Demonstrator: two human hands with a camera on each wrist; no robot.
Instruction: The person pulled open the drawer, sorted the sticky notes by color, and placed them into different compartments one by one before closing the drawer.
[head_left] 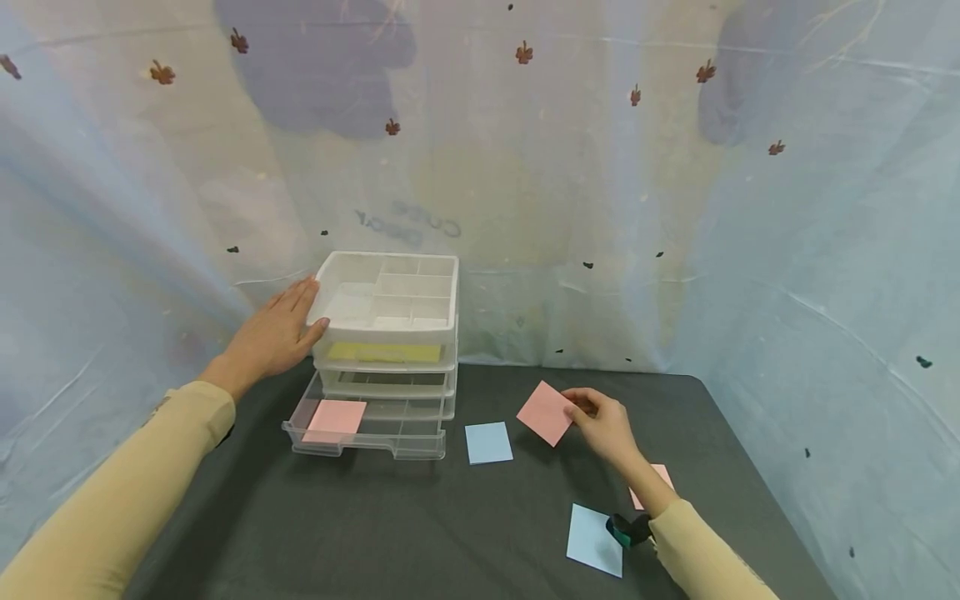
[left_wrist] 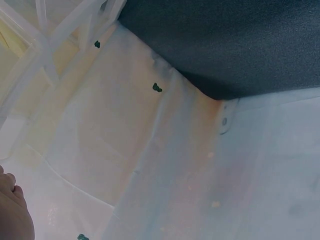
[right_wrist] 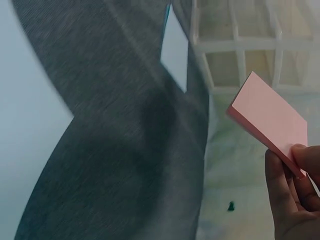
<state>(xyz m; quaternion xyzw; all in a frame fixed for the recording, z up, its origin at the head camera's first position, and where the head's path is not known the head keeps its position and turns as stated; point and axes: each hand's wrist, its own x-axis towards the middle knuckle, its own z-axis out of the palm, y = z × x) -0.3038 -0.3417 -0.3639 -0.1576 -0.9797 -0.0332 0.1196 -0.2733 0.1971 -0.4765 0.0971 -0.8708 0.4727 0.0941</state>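
My right hand [head_left: 606, 425] pinches a pink sticky note pad [head_left: 545, 413] by one corner, above the dark table. In the right wrist view the pad [right_wrist: 272, 120] shows some thickness, with the thumb on top and fingers beneath. My left hand [head_left: 281, 329] rests with straight fingers against the left side of a clear plastic drawer organizer [head_left: 386, 292]. Its bottom drawer [head_left: 367, 446] is pulled out, and a pink sticky note pad [head_left: 335, 419] lies in the left part. Yellow pads [head_left: 386, 352] show through an upper drawer.
One blue sticky note pad [head_left: 489, 442] lies right of the drawer, another [head_left: 592, 537] near my right wrist. A further pink pad [head_left: 662, 477] is partly hidden under the right forearm. A patterned curtain [head_left: 555, 208] hangs behind the table [head_left: 420, 533].
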